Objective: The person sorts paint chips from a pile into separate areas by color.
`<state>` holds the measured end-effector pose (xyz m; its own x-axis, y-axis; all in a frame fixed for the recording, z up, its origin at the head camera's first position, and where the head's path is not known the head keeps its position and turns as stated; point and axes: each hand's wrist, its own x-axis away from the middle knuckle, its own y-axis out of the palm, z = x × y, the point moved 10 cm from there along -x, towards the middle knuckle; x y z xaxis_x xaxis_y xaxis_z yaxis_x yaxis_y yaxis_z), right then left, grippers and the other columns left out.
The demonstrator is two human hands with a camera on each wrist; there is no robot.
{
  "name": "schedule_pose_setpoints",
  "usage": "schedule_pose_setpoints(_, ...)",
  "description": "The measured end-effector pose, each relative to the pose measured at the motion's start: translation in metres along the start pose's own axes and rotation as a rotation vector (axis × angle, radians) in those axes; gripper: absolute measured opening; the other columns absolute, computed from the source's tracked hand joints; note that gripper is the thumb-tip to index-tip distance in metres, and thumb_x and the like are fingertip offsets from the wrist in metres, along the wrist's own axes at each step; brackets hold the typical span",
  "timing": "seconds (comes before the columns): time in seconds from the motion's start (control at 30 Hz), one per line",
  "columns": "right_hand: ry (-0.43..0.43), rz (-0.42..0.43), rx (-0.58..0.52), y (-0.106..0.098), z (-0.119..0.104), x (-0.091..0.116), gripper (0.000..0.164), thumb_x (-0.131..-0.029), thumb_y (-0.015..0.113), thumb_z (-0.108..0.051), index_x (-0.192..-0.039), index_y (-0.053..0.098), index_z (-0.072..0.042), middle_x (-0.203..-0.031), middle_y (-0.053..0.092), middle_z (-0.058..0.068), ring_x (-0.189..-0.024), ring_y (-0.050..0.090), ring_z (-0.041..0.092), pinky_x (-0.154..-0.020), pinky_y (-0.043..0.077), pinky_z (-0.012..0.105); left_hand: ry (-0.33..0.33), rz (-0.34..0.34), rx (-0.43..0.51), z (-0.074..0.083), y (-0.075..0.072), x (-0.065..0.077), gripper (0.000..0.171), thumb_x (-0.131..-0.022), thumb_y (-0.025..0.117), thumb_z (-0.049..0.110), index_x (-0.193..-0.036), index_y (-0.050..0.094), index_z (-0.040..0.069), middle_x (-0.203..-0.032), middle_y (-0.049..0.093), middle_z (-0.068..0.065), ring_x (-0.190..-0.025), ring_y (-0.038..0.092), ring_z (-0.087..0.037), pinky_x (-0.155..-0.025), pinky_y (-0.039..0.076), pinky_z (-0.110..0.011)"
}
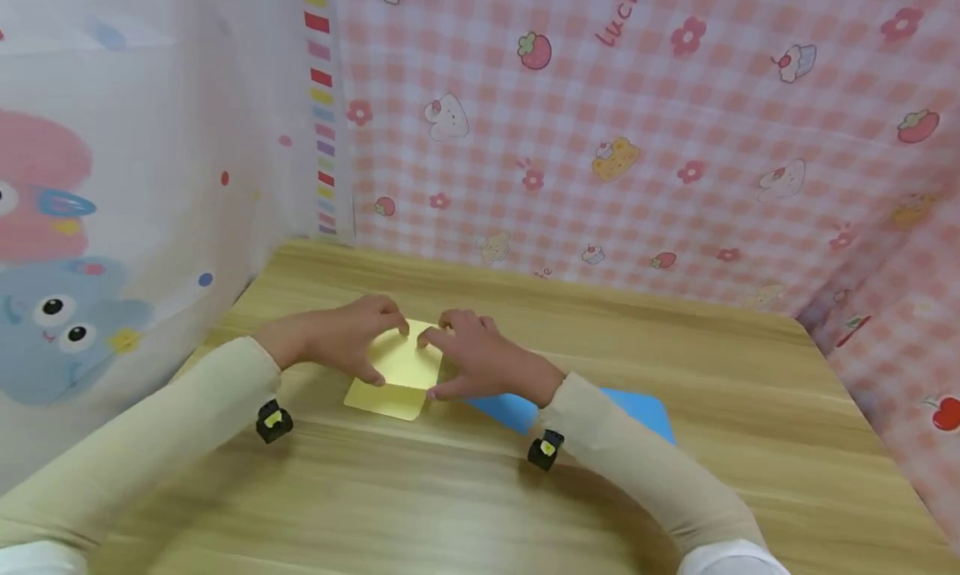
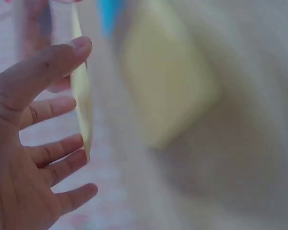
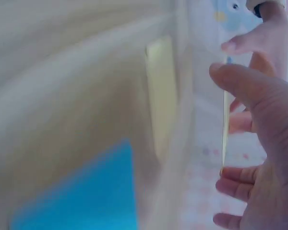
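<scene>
A thin yellow card (image 1: 408,360) is held just above the tabletop, between both hands. My left hand (image 1: 347,335) grips its left side, the thumb near the close edge and the fingers towards the far edge. On its right side my right hand (image 1: 487,358) grips with thumb and fingertips. The wrist views show the held card edge-on. Another yellow piece (image 1: 386,402) lies on the table beneath, partly covered by the held card; it is blurred in the wrist views. Near my right wrist, a blue card (image 1: 641,410) lies on the table, partly hidden under the forearm.
The wood-patterned table (image 1: 450,492) meets a pink checked curtain (image 1: 577,125) at the back. Hanging on the left is a white sheet with cartoon prints (image 1: 150,167). Small black devices sit at both wrists.
</scene>
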<state>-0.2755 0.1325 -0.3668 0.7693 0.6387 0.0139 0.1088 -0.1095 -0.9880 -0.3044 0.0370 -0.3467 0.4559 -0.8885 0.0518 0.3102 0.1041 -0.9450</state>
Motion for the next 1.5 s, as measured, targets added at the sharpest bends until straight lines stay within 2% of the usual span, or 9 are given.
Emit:
schedule_pose_setpoints(0.13, 0.017, -0.128, 0.037, 0.041, -0.002, -0.004, 0.057, -0.089, 0.066, -0.064, -0.136, 0.051, -0.035, -0.139, 0.044, 0.013, -0.126, 0.041, 0.028, -0.100, 0.036, 0.052, -0.013, -0.097, 0.070, -0.016, 0.046, 0.002, 0.060, -0.079, 0.087, 0.029, -0.126, 0.059, 0.005, -0.137, 0.046, -0.020, -0.128, 0.043, -0.040, -0.106, 0.040, -0.055)
schedule_pose_setpoints(0.2, 0.022, -0.175, 0.039, 0.049, -0.001, -0.002, 0.057, -0.091, 0.063, -0.065, -0.137, 0.051, -0.035, -0.140, 0.044, 0.012, -0.127, 0.040, 0.027, -0.100, 0.036, 0.052, -0.033, -0.130, 0.064, -0.018, 0.057, 0.001, 0.060, -0.078, 0.087, 0.031, -0.126, 0.061, 0.006, -0.142, 0.045, -0.023, -0.133, 0.041, -0.043, -0.108, 0.038, -0.058)
schedule_pose_setpoints(0.33, 0.092, -0.183, 0.012, 0.030, 0.013, 0.009, 0.064, -0.093, 0.063, -0.062, -0.145, 0.047, -0.029, -0.146, 0.041, 0.014, -0.134, 0.036, 0.032, -0.104, 0.033, 0.057, -0.052, -0.155, 0.005, -0.007, 0.046, -0.009, 0.066, -0.079, 0.087, 0.035, -0.131, 0.061, 0.006, -0.150, 0.040, -0.029, -0.140, 0.035, -0.049, -0.110, 0.033, -0.064)
schedule_pose_setpoints(0.53, 0.321, -0.200, 0.041, -0.006, 0.051, 0.049, 0.078, -0.087, 0.073, -0.057, -0.150, 0.040, -0.023, -0.141, 0.043, 0.016, -0.128, 0.039, 0.035, -0.098, 0.034, 0.056, 0.091, -0.127, -0.097, 0.044, 0.017, -0.056, 0.076, -0.083, 0.084, 0.037, -0.141, 0.050, 0.001, -0.148, 0.047, -0.020, -0.137, 0.045, -0.038, -0.111, 0.036, -0.055)
schedule_pose_setpoints(0.67, 0.403, -0.248, 0.051, 0.002, 0.066, 0.073, 0.086, -0.081, 0.077, -0.060, -0.148, 0.039, -0.022, -0.135, 0.047, 0.016, -0.121, 0.042, 0.035, -0.093, 0.035, 0.055, 0.086, -0.198, -0.203, 0.058, 0.036, -0.093, 0.087, -0.081, 0.084, 0.045, -0.148, 0.046, 0.006, -0.154, 0.042, -0.017, -0.144, 0.037, -0.035, -0.113, 0.032, -0.058)
schedule_pose_setpoints(0.83, 0.406, -0.280, 0.059, 0.034, 0.068, 0.092, 0.098, -0.077, 0.077, -0.067, -0.152, 0.036, -0.019, -0.130, 0.051, 0.015, -0.117, 0.044, 0.032, -0.098, 0.035, 0.056, 0.017, -0.303, -0.206, 0.058, 0.081, -0.116, 0.098, -0.078, 0.083, 0.054, -0.154, 0.039, 0.010, -0.157, 0.039, -0.013, -0.146, 0.034, -0.030, -0.116, 0.028, -0.058)
schedule_pose_setpoints(1.0, 0.413, -0.262, 0.070, 0.035, 0.082, 0.107, 0.098, -0.078, 0.079, -0.064, -0.151, 0.035, -0.016, -0.125, 0.049, 0.013, -0.111, 0.043, 0.029, -0.096, 0.035, 0.052, 0.080, -0.263, -0.198, 0.075, 0.086, -0.139, 0.095, -0.076, 0.085, 0.053, -0.147, 0.044, 0.007, -0.138, 0.049, -0.011, -0.122, 0.048, -0.026, -0.105, 0.044, -0.045)
schedule_pose_setpoints(1.3, 0.402, -0.250, -0.097, 0.036, 0.088, 0.104, 0.085, -0.079, 0.082, -0.054, -0.141, 0.039, -0.015, -0.124, 0.046, 0.012, -0.109, 0.041, 0.027, -0.092, 0.037, 0.049, 0.007, -0.296, -0.153, 0.067, 0.084, -0.146, 0.101, -0.070, 0.088, 0.056, -0.148, 0.038, 0.016, -0.124, 0.048, -0.009, -0.115, 0.043, -0.026, -0.100, 0.046, -0.043)
schedule_pose_setpoints(1.5, 0.396, -0.254, -0.099, 0.036, 0.085, 0.102, 0.082, -0.079, 0.083, -0.053, -0.139, 0.039, -0.016, -0.122, 0.046, 0.011, -0.108, 0.041, 0.027, -0.090, 0.038, 0.047, -0.011, -0.302, -0.185, 0.065, 0.084, -0.143, 0.103, -0.071, 0.086, 0.060, -0.150, 0.036, 0.017, -0.124, 0.050, -0.008, -0.115, 0.044, -0.026, -0.103, 0.044, -0.045)
